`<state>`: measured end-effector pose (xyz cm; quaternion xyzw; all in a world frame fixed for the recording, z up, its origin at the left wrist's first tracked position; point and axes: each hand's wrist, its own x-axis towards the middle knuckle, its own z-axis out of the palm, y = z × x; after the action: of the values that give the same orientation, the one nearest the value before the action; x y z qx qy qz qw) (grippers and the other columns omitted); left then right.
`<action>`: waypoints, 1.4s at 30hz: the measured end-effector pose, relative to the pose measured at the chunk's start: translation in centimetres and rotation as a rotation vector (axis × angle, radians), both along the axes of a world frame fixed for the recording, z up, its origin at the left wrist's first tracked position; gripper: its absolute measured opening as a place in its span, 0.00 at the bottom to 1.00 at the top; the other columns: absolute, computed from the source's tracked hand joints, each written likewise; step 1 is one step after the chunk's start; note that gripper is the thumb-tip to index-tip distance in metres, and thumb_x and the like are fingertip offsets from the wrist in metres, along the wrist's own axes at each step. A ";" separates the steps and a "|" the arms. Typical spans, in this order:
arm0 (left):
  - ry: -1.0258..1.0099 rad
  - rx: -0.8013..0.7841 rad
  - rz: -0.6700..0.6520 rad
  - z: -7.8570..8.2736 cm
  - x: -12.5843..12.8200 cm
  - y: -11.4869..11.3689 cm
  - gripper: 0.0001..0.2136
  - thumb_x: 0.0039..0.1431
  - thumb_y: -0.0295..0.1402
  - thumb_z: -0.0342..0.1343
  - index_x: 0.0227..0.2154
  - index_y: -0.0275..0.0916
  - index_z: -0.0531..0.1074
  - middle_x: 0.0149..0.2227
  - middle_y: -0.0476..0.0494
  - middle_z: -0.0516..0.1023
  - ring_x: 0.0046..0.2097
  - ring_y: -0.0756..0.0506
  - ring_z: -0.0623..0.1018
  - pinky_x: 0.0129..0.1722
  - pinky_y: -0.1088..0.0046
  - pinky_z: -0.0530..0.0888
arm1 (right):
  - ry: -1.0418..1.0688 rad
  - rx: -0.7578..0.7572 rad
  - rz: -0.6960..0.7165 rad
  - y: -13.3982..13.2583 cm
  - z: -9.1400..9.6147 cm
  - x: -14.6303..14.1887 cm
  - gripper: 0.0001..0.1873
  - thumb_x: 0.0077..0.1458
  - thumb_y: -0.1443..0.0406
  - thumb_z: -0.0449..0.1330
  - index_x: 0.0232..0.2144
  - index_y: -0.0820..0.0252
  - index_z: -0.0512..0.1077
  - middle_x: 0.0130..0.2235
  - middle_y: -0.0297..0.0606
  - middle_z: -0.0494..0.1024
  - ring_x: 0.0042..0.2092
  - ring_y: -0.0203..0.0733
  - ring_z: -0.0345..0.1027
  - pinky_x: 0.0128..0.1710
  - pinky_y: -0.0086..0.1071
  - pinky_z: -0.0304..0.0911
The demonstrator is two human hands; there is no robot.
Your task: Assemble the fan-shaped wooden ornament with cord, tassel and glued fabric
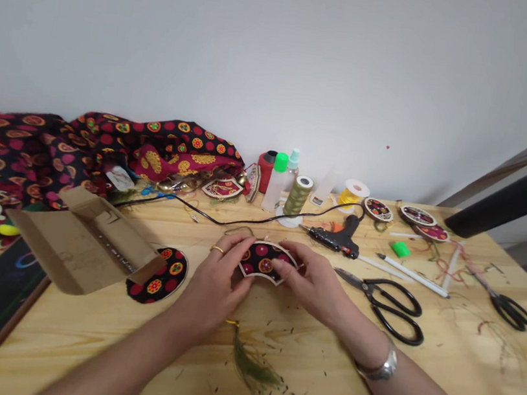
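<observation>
Between my hands is a fan-shaped, fabric-covered piece (262, 261) with a pale edge and a dark floral print. My left hand (220, 270), a ring on one finger, grips its left end with the fingers behind and the thumb at the lower edge. At the right end my right hand (311, 276) pinches it, thumb resting on the printed face. A green tassel (250, 362) with a yellow tie lies on the table below my hands. Black-handled scissors (391, 300) lie with blades partly apart, just right of my right hand.
An open cardboard box (84, 247) overlaps a round printed piece (164, 275) at left. Behind are a glue gun (336, 235) with its black cord, a green thread spool (299, 196) and a green-capped bottle (276, 179). Patterned cloth (153, 143) lies along the wall. Smaller scissors (506, 303) lie far right.
</observation>
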<state>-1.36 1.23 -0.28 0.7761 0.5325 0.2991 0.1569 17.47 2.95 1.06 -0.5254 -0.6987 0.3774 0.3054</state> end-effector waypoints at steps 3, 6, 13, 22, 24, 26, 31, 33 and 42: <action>-0.007 0.013 -0.021 0.2 0.0 -0.1 0.22 0.54 0.27 0.51 0.53 0.37 0.61 0.53 0.38 0.65 0.56 0.43 0.66 0.56 0.63 0.64 | 0.159 -0.079 -0.009 0.7 -0.2 0.2 0.14 0.57 0.60 0.51 0.35 0.61 0.73 0.33 0.38 0.77 0.33 0.37 0.69 0.33 0.30 0.63; -0.013 0.032 -0.044 0.3 0.1 -0.2 0.22 0.54 0.26 0.51 0.53 0.37 0.61 0.53 0.38 0.65 0.56 0.43 0.66 0.56 0.63 0.64 | 0.198 -0.112 -0.074 1.0 -0.4 0.3 0.14 0.55 0.60 0.53 0.29 0.63 0.74 0.26 0.36 0.75 0.28 0.36 0.65 0.26 0.28 0.61; -0.123 0.004 -0.060 0.8 0.0 -0.4 0.27 0.53 0.32 0.56 0.56 0.41 0.58 0.58 0.38 0.61 0.59 0.41 0.62 0.58 0.60 0.61 | 0.221 -0.073 -0.113 0.8 -0.4 0.5 0.13 0.54 0.60 0.54 0.26 0.63 0.73 0.24 0.35 0.74 0.26 0.35 0.64 0.25 0.28 0.60; -0.583 -0.368 0.068 1.3 -0.2 0.0 0.15 0.54 0.39 0.56 0.43 0.38 0.74 0.43 0.44 0.79 0.44 0.44 0.77 0.45 0.68 0.74 | 0.044 0.247 0.019 -0.4 0.9 0.1 0.10 0.57 0.65 0.53 0.29 0.60 0.73 0.26 0.34 0.75 0.28 0.35 0.65 0.28 0.28 0.61; -0.580 -0.338 0.041 1.6 -0.1 -0.1 0.11 0.55 0.37 0.56 0.39 0.41 0.76 0.40 0.48 0.81 0.42 0.46 0.78 0.44 0.71 0.74 | 0.030 0.300 0.046 -0.5 1.0 0.2 0.09 0.57 0.66 0.53 0.30 0.60 0.73 0.26 0.34 0.75 0.28 0.34 0.66 0.29 0.27 0.61; -0.594 -0.311 0.017 1.8 0.0 -0.3 0.10 0.55 0.36 0.56 0.38 0.43 0.77 0.39 0.50 0.81 0.40 0.47 0.79 0.43 0.72 0.74 | 0.022 0.337 0.061 -0.6 1.0 0.2 0.08 0.57 0.66 0.53 0.30 0.60 0.72 0.27 0.34 0.75 0.28 0.34 0.66 0.29 0.27 0.61; -0.622 -0.283 -0.008 1.9 -0.1 -0.4 0.09 0.54 0.33 0.57 0.38 0.44 0.78 0.38 0.51 0.82 0.39 0.47 0.79 0.43 0.73 0.75 | 0.008 0.402 0.060 -0.7 1.0 0.4 0.07 0.56 0.67 0.54 0.30 0.60 0.72 0.27 0.35 0.75 0.28 0.34 0.66 0.29 0.28 0.61; -0.631 -0.276 -0.029 1.9 -0.1 -0.4 0.09 0.54 0.33 0.56 0.38 0.44 0.78 0.37 0.52 0.82 0.38 0.47 0.80 0.41 0.74 0.75 | 0.008 0.418 0.058 -0.8 1.0 0.5 0.07 0.56 0.67 0.55 0.30 0.61 0.72 0.27 0.35 0.75 0.28 0.35 0.67 0.29 0.28 0.61; -0.650 -0.320 -0.021 1.9 0.0 -0.4 0.11 0.55 0.36 0.56 0.40 0.41 0.76 0.40 0.48 0.81 0.41 0.47 0.79 0.42 0.75 0.75 | 0.038 0.459 0.030 -0.7 0.8 0.2 0.07 0.55 0.68 0.55 0.28 0.63 0.73 0.25 0.35 0.75 0.27 0.34 0.66 0.28 0.26 0.60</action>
<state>-1.36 0.80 1.59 0.6115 0.4867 0.4416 0.4406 17.65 2.24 1.86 -0.4245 -0.7680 0.2229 0.4245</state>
